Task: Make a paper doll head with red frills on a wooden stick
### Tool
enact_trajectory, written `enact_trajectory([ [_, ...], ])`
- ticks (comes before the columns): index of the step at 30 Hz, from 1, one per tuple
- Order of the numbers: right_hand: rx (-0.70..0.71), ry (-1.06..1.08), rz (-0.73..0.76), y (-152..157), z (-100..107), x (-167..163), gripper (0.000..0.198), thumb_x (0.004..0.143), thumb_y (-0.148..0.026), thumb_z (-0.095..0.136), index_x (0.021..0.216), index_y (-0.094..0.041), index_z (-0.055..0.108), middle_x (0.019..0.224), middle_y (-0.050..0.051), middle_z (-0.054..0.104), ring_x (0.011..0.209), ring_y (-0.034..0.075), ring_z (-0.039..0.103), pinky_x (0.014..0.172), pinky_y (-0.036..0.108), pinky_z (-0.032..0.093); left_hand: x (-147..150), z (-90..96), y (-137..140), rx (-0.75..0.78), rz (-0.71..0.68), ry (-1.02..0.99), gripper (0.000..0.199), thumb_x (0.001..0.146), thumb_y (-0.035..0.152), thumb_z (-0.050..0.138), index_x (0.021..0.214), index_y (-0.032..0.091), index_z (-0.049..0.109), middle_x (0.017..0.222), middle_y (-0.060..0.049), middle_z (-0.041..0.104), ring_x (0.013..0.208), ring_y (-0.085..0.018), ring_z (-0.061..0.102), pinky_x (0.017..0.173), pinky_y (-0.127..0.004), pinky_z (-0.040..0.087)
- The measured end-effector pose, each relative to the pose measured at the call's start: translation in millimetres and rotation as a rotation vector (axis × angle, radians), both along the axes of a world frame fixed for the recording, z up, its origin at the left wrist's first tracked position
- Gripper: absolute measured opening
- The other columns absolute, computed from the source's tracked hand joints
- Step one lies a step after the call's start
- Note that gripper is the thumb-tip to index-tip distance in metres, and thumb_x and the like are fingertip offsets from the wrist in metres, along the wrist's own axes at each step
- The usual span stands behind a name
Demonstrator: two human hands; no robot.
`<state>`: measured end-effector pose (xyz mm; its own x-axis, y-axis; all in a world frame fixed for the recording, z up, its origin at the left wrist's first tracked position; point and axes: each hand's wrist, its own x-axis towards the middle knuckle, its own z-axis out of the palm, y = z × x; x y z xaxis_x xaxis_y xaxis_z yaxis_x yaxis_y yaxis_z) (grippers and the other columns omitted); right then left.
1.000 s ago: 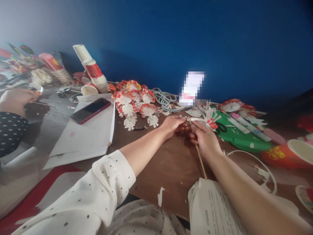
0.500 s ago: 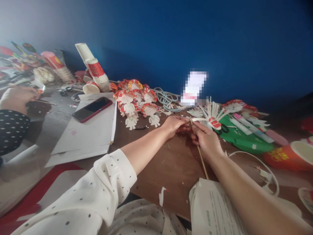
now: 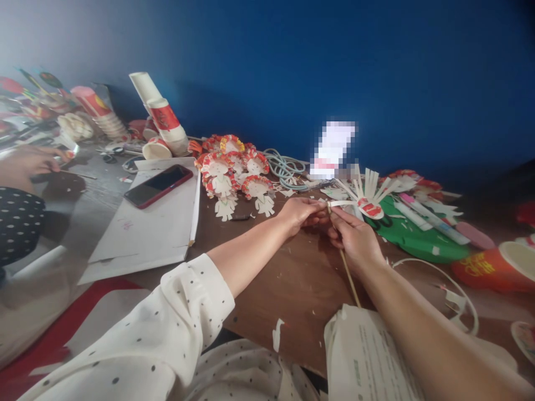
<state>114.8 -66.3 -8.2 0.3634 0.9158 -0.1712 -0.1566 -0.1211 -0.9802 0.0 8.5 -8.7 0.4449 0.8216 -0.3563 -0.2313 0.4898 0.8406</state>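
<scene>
My right hand point(image 3: 355, 236) is closed around a thin wooden stick point(image 3: 351, 278), which slants down toward my lap. At the upper end of the stick my left hand point(image 3: 301, 213) pinches with its fingertips, close against my right fingers. A narrow white paper strip point(image 3: 343, 203) runs from that pinch to a paper cup cut into splayed strips point(image 3: 371, 208), with a red printed patch on it. The strip appears wrapped at the stick's tip, though my fingers partly cover the spot.
Paper dolls with red frilled trim point(image 3: 234, 167) lie left of my hands. A phone point(image 3: 159, 186) rests on a white board point(image 3: 142, 234). Stacked paper cups point(image 3: 167, 122) lean behind. Green sheet point(image 3: 412, 236) and orange cup point(image 3: 480, 270) are right. A co-worker's hand point(image 3: 33, 161) works at far left.
The cut paper cup has tilted and shifted slightly right. My hands have moved very little, still together at the stick's top. The co-worker's hand has shifted a little.
</scene>
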Motion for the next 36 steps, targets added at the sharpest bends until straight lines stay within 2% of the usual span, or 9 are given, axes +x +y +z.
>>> enact_trajectory([
  [7, 0.025, -0.127, 0.052, 0, -5, 3, 0.056, 0.069, -0.043, 0.073, 0.116, -0.012, 0.071, 0.045, -0.005, 0.049, 0.04, 0.008, 0.038, 0.036, 0.019, 0.025, -2, -0.3, 1, -0.009, -0.05, 0.01, 0.02, 0.077, 0.024, 0.078, 0.082, 0.008, 0.069, 0.064, -0.003, 0.064, 0.056, -0.008, 0.062, 0.055, -0.017, 0.041],
  [15, 0.064, -0.465, 0.079, -3, -7, 7, 0.046, 0.083, -0.041, 0.06, 0.119, -0.014, 0.071, 0.044, -0.004, 0.052, 0.037, 0.01, 0.041, 0.039, 0.024, 0.033, -3, 2.0, 2, 0.001, -0.085, 0.023, 0.018, 0.078, 0.023, 0.077, 0.078, 0.008, 0.068, 0.063, -0.003, 0.063, 0.055, -0.008, 0.061, 0.055, -0.018, 0.042],
  [19, 0.081, -0.582, 0.087, -2, -8, 8, 0.043, 0.085, -0.039, 0.057, 0.118, -0.014, 0.071, 0.045, -0.003, 0.053, 0.039, 0.012, 0.045, 0.046, 0.028, 0.041, -2, 3.1, 1, 0.012, -0.053, 0.051, 0.022, 0.074, 0.023, 0.08, 0.072, 0.008, 0.065, 0.058, -0.002, 0.06, 0.054, -0.008, 0.059, 0.056, -0.019, 0.044],
  [23, 0.111, -0.625, 0.093, -2, -11, 8, 0.044, 0.087, -0.038, 0.057, 0.12, -0.014, 0.07, 0.046, -0.003, 0.054, 0.042, 0.015, 0.048, 0.053, 0.031, 0.045, -1, 4.9, -1, 0.02, -0.029, 0.091, 0.02, 0.078, 0.021, 0.076, 0.069, 0.008, 0.064, 0.056, -0.001, 0.059, 0.052, -0.008, 0.059, 0.055, -0.019, 0.045],
  [29, 0.144, -0.67, 0.092, -4, -11, 6, 0.039, 0.087, -0.037, 0.059, 0.116, -0.014, 0.071, 0.047, -0.002, 0.054, 0.047, 0.017, 0.05, 0.057, 0.033, 0.045, 0, 5.0, -2, 0.041, -0.009, 0.121, 0.017, 0.077, 0.02, 0.076, 0.069, 0.009, 0.065, 0.06, -0.002, 0.061, 0.054, -0.008, 0.058, 0.057, -0.02, 0.047],
  [36, 0.162, -0.779, 0.126, -5, -7, 3, 0.037, 0.09, -0.036, 0.052, 0.117, -0.017, 0.07, 0.052, -0.001, 0.057, 0.049, 0.018, 0.052, 0.061, 0.032, 0.045, 2, 2.7, -1, 0.04, 0.005, 0.133, 0.013, 0.077, 0.017, 0.074, 0.069, 0.01, 0.066, 0.062, -0.003, 0.063, 0.054, -0.009, 0.058, 0.056, -0.02, 0.048],
])
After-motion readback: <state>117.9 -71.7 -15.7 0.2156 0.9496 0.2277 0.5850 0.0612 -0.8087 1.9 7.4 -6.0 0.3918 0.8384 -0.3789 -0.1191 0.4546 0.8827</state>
